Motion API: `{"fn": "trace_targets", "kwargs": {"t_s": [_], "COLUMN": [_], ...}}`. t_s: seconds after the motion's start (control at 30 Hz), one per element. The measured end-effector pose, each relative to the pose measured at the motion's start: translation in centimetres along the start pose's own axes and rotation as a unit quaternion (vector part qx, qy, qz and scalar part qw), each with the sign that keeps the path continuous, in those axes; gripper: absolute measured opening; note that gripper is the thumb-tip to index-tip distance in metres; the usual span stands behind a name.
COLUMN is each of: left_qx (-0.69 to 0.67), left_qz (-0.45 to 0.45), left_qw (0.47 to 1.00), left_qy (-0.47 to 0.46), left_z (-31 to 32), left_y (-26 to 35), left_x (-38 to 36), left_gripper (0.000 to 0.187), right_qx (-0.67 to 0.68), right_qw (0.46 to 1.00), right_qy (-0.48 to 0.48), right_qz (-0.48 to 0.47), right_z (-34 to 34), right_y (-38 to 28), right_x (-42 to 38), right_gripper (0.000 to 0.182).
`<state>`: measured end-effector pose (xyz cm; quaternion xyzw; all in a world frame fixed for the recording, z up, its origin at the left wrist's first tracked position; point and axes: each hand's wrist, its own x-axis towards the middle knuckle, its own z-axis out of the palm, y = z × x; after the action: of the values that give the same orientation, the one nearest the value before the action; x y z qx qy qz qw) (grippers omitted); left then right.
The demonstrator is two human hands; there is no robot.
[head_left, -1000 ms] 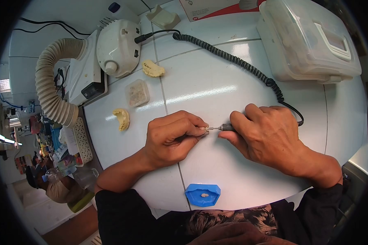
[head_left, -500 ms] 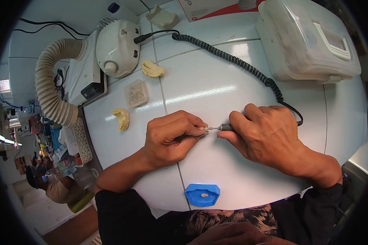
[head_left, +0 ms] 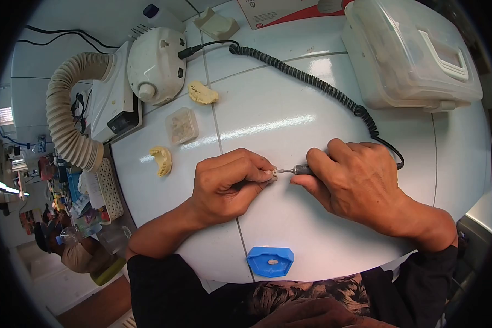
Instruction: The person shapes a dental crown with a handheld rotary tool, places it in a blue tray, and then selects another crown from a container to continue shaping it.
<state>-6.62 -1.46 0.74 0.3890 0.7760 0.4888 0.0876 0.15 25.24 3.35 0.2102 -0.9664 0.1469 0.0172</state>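
Observation:
Between the fingertips of my left hand is a tiny pale piece, partly hidden by the fingers. My right hand is wrapped round a dark rotary handpiece, whose thin metal bit points left and meets or nearly meets the piece. A coiled black cord runs from the white control unit towards my right hand. Nearer my body lies a blue tray with a small pale piece in it.
Two yellowish casts and a small clear box lie left of centre. A ribbed hose curves at the left. A translucent case stands at the back right. A person is at the far left.
The bit and the pale piece have shifted very slightly against each other. Both hands keep nearly the same place and hold.

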Motion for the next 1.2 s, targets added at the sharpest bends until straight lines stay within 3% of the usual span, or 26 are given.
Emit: {"fn": "trace_targets", "kwargs": {"t_s": [1.2], "left_qx": [0.019], "left_qz": [0.035], "left_qw": [0.999], "left_qy": [-0.008], "left_z": [0.04], "left_y": [-0.11], "left_x": [-0.02], "left_gripper": [0.016], "right_qx": [0.013], "right_qw": [1.000], "right_qy": [-0.018], "right_qz": [-0.013], "right_z": [-0.29], "right_y": [0.39], "right_x": [0.10], "right_gripper": [0.053]}}
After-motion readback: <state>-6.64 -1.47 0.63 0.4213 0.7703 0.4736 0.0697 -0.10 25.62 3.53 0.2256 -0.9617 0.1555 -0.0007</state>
